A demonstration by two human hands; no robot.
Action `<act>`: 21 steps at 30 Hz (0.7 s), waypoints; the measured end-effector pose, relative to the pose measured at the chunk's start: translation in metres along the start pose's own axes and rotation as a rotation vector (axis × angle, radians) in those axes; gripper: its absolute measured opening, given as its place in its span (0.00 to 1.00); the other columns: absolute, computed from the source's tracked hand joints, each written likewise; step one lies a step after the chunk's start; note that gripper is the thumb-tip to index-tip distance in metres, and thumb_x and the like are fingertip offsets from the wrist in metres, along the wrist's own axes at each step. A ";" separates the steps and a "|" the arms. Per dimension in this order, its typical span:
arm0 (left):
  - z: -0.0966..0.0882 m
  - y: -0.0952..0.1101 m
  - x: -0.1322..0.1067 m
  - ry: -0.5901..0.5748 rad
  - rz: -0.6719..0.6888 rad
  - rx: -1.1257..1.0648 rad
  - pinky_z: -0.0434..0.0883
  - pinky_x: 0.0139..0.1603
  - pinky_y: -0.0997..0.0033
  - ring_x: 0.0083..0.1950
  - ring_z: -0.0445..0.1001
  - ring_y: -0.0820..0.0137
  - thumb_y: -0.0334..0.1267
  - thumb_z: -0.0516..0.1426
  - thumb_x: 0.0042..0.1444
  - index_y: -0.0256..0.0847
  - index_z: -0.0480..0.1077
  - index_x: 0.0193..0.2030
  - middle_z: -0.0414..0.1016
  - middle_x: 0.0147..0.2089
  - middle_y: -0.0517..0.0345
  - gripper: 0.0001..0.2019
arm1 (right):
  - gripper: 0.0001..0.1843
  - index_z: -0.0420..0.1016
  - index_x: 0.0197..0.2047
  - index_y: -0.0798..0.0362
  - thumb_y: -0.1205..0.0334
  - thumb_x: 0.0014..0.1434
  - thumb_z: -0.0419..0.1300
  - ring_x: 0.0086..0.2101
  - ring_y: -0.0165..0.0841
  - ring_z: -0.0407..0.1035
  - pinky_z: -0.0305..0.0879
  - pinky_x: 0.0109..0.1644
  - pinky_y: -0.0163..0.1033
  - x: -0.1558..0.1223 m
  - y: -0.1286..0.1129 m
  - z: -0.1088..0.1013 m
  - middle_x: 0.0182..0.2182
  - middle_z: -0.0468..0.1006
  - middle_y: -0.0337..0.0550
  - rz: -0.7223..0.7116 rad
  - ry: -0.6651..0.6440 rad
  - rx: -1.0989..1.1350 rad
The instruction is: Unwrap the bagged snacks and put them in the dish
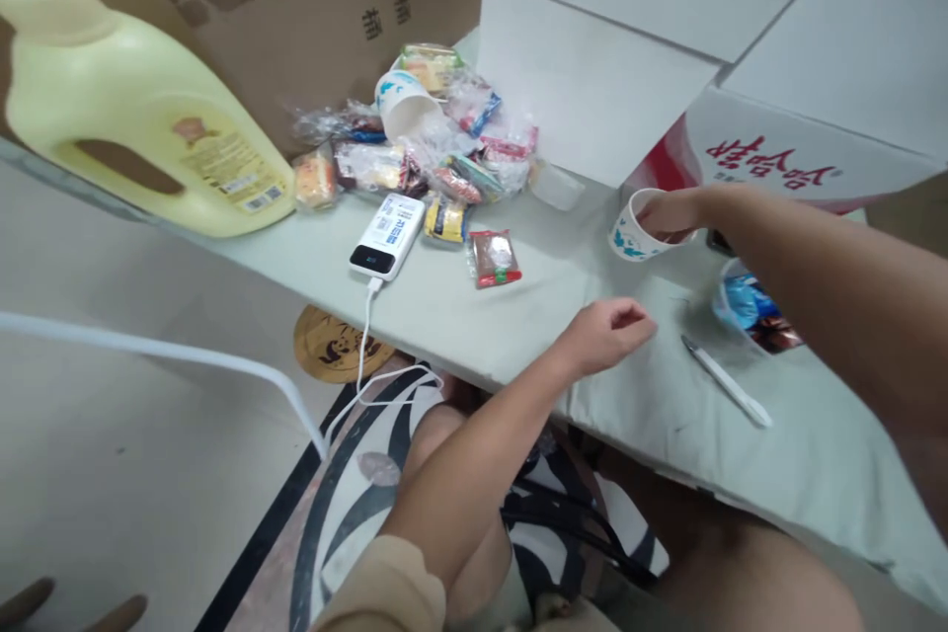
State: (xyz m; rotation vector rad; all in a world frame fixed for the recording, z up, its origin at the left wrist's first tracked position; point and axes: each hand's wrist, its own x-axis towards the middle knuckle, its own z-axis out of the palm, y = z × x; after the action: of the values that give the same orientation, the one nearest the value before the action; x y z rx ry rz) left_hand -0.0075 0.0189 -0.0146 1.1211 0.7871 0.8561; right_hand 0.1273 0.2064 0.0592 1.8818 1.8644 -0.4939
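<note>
The right hand [671,214] is in the middle right of the picture. It grips a paper cup [629,239] by the rim, with the fingers curled over the top edge. The paper cup is white with blue shapes on it, and it stands on the pale desk [459,316] just in front of a white box with red letters [770,163]. The left hand [611,331] is a little lower, near the middle of the picture. It is curled shut like a loose fist, holds nothing, and sits near the front edge of the desk, close to the paper cup but not touching it. A white pen [726,380] lies flat on the desk to the right of the left hand. A second cup [748,311] full of shiny snack packs sits at the right, partly hidden under the right arm. A small red snack pack [495,259] lies alone in the middle of the desk. To its left is a white power bank [387,237], and its white cable [366,336] hangs down off the desk. Behind them, at the top middle, is a pile of snack packs [444,153] with a tipped cup [404,104] lying in it. A big yellow jug [140,118] stands at the upper left, in front of a brown cardboard box [296,0].
</note>
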 end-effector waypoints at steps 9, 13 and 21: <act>0.021 -0.004 -0.007 -0.332 -0.195 0.588 0.68 0.43 0.69 0.39 0.72 0.67 0.45 0.56 0.56 0.43 0.70 0.34 0.74 0.36 0.59 0.09 | 0.34 0.69 0.64 0.44 0.50 0.55 0.67 0.54 0.48 0.71 0.70 0.52 0.48 -0.061 -0.122 0.038 0.61 0.73 0.51 -0.666 0.338 -0.103; 0.039 -0.018 -0.013 -0.652 -0.107 0.495 0.69 0.46 0.72 0.44 0.75 0.68 0.42 0.57 0.58 0.40 0.71 0.38 0.77 0.42 0.58 0.08 | 0.44 0.62 0.69 0.45 0.55 0.50 0.70 0.61 0.53 0.64 0.66 0.58 0.52 -0.047 -0.154 0.082 0.65 0.67 0.54 -0.758 0.259 -0.058; 0.031 -0.006 -0.024 -0.773 -0.187 0.537 0.67 0.40 0.73 0.36 0.71 0.72 0.40 0.56 0.57 0.40 0.69 0.34 0.73 0.34 0.62 0.06 | 0.22 0.73 0.53 0.45 0.54 0.54 0.58 0.47 0.40 0.75 0.74 0.45 0.44 -0.092 -0.038 0.129 0.51 0.79 0.41 -0.526 0.173 1.395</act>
State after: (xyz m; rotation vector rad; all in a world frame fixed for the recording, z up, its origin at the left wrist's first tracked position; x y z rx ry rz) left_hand 0.0095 -0.0168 -0.0103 1.6686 0.4533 0.0004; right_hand 0.0943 0.0589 -0.0008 2.0535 2.3414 -2.3305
